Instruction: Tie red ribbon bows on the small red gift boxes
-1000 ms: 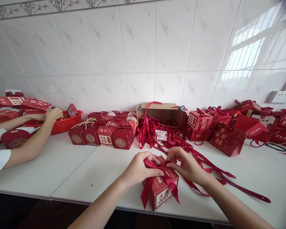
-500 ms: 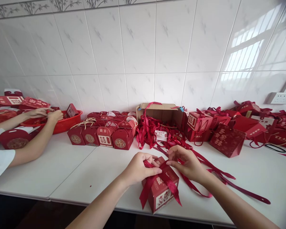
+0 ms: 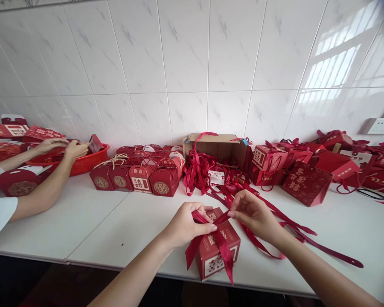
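Pinching the red ribbon (image 3: 223, 248) in left hand (image 3: 191, 226) and right hand (image 3: 255, 214), presumably for tension across the lettered gift box (image 3: 209, 246).

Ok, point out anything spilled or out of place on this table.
The open brown cardboard box has its mouth facing the camera, and a tangle of red fabric ribbons spills from it onto the white tabletop, strips trailing rightward. A tiny dark-red speck lies alone, left of the red printed gift box; too small to identify.
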`<move>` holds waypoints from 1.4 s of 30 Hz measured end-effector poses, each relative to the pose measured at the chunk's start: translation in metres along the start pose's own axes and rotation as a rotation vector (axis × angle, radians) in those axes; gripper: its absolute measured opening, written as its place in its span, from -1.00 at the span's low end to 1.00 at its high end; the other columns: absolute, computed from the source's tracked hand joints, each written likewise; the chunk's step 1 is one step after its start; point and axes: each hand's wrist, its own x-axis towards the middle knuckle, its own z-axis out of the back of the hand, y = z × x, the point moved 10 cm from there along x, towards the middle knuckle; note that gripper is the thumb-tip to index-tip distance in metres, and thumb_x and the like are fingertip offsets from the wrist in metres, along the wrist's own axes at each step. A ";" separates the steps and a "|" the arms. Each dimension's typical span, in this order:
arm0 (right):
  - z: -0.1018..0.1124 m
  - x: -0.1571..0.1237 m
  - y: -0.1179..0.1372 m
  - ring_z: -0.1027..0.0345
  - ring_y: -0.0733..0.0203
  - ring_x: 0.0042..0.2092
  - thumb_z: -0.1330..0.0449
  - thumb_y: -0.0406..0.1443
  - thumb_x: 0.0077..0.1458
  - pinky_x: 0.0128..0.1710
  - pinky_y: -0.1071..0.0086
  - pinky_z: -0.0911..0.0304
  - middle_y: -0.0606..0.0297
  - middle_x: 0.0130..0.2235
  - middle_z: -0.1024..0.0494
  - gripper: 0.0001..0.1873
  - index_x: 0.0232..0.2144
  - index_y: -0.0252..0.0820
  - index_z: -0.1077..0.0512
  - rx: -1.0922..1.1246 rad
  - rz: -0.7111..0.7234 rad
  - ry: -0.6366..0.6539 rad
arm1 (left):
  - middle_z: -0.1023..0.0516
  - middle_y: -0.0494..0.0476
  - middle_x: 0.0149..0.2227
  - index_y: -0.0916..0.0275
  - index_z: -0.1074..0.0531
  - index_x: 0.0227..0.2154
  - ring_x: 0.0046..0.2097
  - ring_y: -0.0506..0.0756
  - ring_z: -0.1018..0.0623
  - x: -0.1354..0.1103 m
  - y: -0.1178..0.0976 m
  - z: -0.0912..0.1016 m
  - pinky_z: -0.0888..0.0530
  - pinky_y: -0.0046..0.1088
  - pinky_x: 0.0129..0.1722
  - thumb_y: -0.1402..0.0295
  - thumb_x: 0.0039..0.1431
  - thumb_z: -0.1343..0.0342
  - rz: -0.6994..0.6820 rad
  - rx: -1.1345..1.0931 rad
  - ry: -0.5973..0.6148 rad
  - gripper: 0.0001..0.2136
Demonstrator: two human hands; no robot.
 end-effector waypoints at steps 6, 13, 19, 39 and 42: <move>-0.016 -0.003 0.002 -0.18 0.30 -0.39 -0.10 -0.06 0.17 -0.41 0.41 -0.14 0.36 -0.39 -0.31 -0.60 -0.04 -0.16 -0.23 -0.101 -0.135 0.163 | -0.59 0.20 -0.15 0.26 -0.43 -0.46 -0.06 0.20 -0.55 -0.001 -0.002 -0.003 -0.43 -0.32 -0.08 0.34 -0.18 -0.36 0.006 0.058 0.048 -0.76; -0.023 0.001 0.002 -0.10 0.32 -0.44 -0.06 -0.08 0.19 -0.45 0.42 -0.05 0.37 -0.47 -0.31 -0.68 -0.43 -0.19 -0.30 -0.359 -0.129 0.244 | -0.57 0.11 -0.26 0.25 -0.43 -0.37 -0.19 0.13 -0.54 -0.008 -0.017 0.004 -0.43 -0.37 -0.15 0.29 -0.07 -0.27 -0.038 0.240 -0.035 -0.78; -0.020 0.003 0.007 -0.05 0.33 -0.48 -0.07 -0.07 0.18 -0.49 0.43 0.00 0.41 -0.54 -0.26 -0.64 -0.52 -0.18 -0.25 -0.440 -0.145 0.250 | -0.57 0.14 -0.30 0.29 -0.46 -0.42 -0.25 0.10 -0.53 -0.008 -0.013 0.007 -0.42 -0.42 -0.22 0.33 0.08 -0.10 -0.006 0.198 -0.031 -0.87; -0.001 -0.009 0.004 -0.23 0.24 -0.43 -0.07 -0.08 0.19 -0.42 0.38 -0.16 0.32 -0.48 -0.40 -0.67 -0.51 -0.15 -0.29 -0.495 -0.022 0.073 | -0.56 0.16 -0.27 0.23 -0.26 -0.61 -0.06 0.19 -0.51 -0.011 -0.005 0.007 -0.38 -0.33 -0.07 0.27 -0.06 -0.26 0.001 0.076 -0.058 -0.73; -0.001 -0.019 -0.011 -0.36 0.15 -0.14 0.01 -0.04 0.23 -0.15 0.30 -0.28 0.19 -0.15 -0.48 -0.66 -0.12 -0.11 -0.35 -0.217 -0.086 0.199 | -0.54 0.18 -0.12 0.23 -0.34 -0.41 -0.03 0.16 -0.50 -0.014 0.000 0.005 -0.38 -0.32 -0.02 0.16 0.07 -0.17 0.012 -0.070 0.000 -0.76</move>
